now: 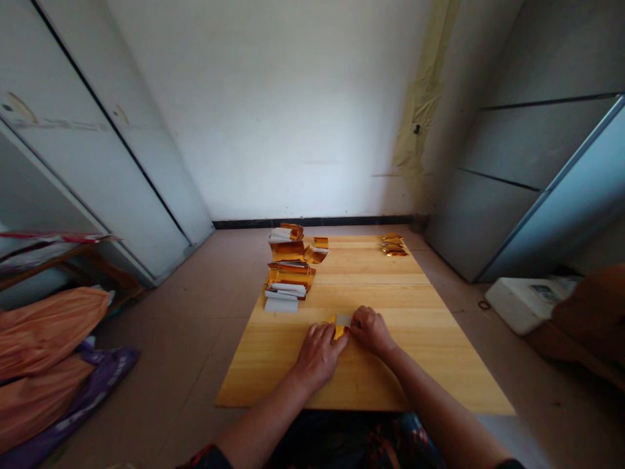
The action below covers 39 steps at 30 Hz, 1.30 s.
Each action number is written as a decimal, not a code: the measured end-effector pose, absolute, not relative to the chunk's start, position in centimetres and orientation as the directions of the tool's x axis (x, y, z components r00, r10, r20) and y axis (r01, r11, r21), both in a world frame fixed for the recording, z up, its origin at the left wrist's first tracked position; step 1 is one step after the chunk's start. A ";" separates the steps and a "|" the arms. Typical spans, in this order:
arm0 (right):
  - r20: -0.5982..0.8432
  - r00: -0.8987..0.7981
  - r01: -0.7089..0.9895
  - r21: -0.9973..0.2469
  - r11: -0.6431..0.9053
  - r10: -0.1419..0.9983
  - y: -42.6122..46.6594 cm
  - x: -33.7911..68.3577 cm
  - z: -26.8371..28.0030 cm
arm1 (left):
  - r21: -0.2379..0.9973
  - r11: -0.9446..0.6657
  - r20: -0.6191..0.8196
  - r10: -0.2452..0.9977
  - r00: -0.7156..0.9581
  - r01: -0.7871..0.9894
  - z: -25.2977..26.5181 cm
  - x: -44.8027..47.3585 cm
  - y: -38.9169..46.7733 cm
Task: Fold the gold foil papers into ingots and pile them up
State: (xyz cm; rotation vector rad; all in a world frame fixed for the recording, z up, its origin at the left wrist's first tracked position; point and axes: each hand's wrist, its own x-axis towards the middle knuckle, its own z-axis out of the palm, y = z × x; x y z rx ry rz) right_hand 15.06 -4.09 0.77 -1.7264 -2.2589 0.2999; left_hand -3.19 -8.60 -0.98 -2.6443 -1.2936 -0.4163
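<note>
A small piece of gold foil paper (343, 320), gold on one part and grey on the other, lies low on the wooden table between my hands. From its left side, my left hand (318, 355) grips it, thumb across the gold part and fingers curled. My right hand (372, 330) is closed at the right edge, pinching the grey part. The exact fingertip contact is partly hidden. Beyond my left hand, curled gold foil sheets (293, 277) with grey backs lie in several loose piles. At the far right corner sits a small stack of folded gold pieces (393, 245).
The wooden table (390, 293) stands before a white wall. On the floor to its right is a white box (522, 303) beside a grey cabinet (527, 150). Orange and purple bags (53, 345) lie at the left, near white cupboard doors (97, 143).
</note>
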 end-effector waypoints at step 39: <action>-0.019 -0.075 0.946 -0.318 0.065 0.997 -3.8 14.8 1.2 | 0.078 -0.516 0.200 0.846 0.494 0.853 -0.2 -2.5 -8.8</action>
